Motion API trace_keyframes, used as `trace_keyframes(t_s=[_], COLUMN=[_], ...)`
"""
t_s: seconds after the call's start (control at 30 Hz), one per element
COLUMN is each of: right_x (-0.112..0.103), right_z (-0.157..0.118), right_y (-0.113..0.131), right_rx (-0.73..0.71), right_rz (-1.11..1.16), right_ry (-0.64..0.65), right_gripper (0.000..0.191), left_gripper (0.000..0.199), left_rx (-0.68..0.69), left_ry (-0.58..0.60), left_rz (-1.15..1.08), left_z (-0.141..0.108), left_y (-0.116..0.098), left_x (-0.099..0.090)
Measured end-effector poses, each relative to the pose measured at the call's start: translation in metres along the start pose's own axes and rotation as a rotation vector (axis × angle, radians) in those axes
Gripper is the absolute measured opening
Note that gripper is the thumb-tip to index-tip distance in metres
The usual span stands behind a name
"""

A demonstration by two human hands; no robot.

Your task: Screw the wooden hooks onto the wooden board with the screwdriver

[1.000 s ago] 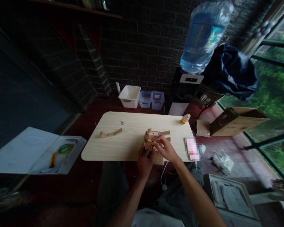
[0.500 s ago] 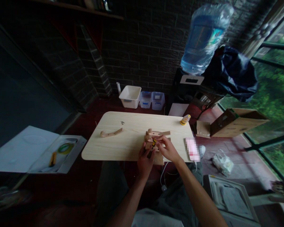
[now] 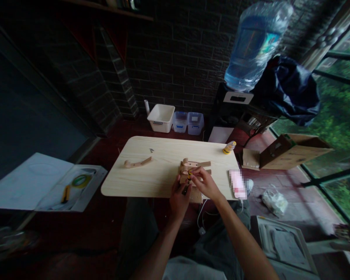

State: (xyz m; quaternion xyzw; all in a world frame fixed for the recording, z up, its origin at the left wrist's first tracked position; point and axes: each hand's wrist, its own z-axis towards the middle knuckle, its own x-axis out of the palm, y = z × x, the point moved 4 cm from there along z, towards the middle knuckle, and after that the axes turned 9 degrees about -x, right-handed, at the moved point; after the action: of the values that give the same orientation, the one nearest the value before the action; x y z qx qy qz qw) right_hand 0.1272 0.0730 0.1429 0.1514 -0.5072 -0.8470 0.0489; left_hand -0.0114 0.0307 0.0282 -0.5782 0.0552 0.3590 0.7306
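Note:
At the table's near edge, my right hand (image 3: 206,184) pinches the handle of a small yellow-and-black screwdriver (image 3: 189,176). The tool stands roughly upright over a wooden piece with curled hook arms (image 3: 196,164). My left hand (image 3: 179,200) grips the near left side of that piece, its fingers close to the screwdriver's lower end. The tip is hidden between my hands. A loose curved wooden hook (image 3: 138,162) lies to the left on the pale wooden table (image 3: 160,182). Some tiny metal bits (image 3: 151,150), too small to name, rest behind it.
A clear bottle with yellow ends (image 3: 229,147) stands at the back right corner. A pink blurred item (image 3: 237,182) lies at the right edge. Left of the table is an open white box (image 3: 84,202). Plastic bins (image 3: 161,123) and a cardboard box (image 3: 291,151) sit beyond.
The view has shifted slightly. My right fingers have shifted a little around the screwdriver handle, while both hands stay at the wooden piece.

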Motion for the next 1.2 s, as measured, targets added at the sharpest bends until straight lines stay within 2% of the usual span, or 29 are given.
trace_keyframes(t_s=[0.5,0.83,1.2], right_x=[-0.0068,0.0003,-0.0031], right_z=[-0.0030,0.0036,-0.0033], right_y=[-0.0010,0.0010,-0.0010], right_rx=[0.020,-0.041,0.015], right_rz=[0.043,0.013,0.062], right_ry=[0.002,0.022,0.007], right_gripper=[0.022,0.021,0.023], left_gripper=[0.031,0.028,0.032], left_rx=[0.014,0.008,0.005], left_ry=[-0.005,0.000,0.006], left_rz=[0.013,0.010,0.007], left_z=[-0.0007,0.0004,-0.0001], left_y=[0.0024,-0.0024,-0.0010], left_x=[0.0030,-0.0009,0.0015])
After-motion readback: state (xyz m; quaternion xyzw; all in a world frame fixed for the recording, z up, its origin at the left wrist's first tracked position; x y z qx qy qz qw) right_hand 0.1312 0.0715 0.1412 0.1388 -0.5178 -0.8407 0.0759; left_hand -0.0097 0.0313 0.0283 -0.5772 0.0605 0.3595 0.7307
